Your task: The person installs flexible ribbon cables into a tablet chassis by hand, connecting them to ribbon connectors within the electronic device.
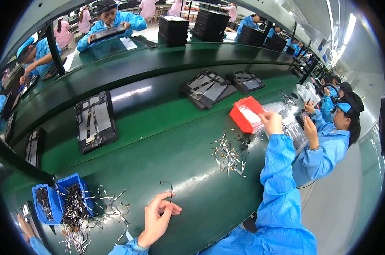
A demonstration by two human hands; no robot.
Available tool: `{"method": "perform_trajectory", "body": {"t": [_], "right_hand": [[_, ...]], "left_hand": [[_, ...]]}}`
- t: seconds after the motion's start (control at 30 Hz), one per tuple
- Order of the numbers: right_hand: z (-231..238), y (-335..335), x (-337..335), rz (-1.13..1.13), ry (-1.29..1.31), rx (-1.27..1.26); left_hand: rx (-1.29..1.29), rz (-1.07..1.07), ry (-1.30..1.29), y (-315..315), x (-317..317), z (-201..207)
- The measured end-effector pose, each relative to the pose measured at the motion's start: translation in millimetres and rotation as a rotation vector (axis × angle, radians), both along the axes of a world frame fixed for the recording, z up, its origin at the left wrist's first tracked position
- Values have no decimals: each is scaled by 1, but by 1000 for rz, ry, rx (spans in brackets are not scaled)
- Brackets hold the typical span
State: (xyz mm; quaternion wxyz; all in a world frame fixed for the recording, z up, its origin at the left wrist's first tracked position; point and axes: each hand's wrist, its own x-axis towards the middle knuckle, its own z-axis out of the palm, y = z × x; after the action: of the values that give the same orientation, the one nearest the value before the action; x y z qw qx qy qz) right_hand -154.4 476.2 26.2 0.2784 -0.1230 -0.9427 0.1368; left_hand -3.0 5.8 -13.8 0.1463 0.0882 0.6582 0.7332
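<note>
Our left grip (pixel 157 216) pinches one thin, curved black cable (pixel 171 189), our right grip (pixel 272 122) by the red plastic bin (pixel 240 120) is unreadable, and loose silvery-black strips (pixel 229 157) remain untouched.

a dark cable (pixel 171 187) hooks leftward; a red bin (pixel 240 120) holds white pieces (pixel 249 114).

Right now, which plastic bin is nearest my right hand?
The red bin with whitish contents, just left of your right hand; the two blue bins sit side by side at the picture's lower left.
</note>
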Motion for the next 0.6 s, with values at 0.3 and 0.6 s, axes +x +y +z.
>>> {"method": "perform_trajectory", "body": {"t": [0.3,0.6], "right_hand": [[0,-110,-35,349,241,-133],[-69,-218,-134,-207,-255,-10]], "left_hand": [[-24,20,-39,-3,2,-14],[-49,-42,-38,10,7,-5]]}}
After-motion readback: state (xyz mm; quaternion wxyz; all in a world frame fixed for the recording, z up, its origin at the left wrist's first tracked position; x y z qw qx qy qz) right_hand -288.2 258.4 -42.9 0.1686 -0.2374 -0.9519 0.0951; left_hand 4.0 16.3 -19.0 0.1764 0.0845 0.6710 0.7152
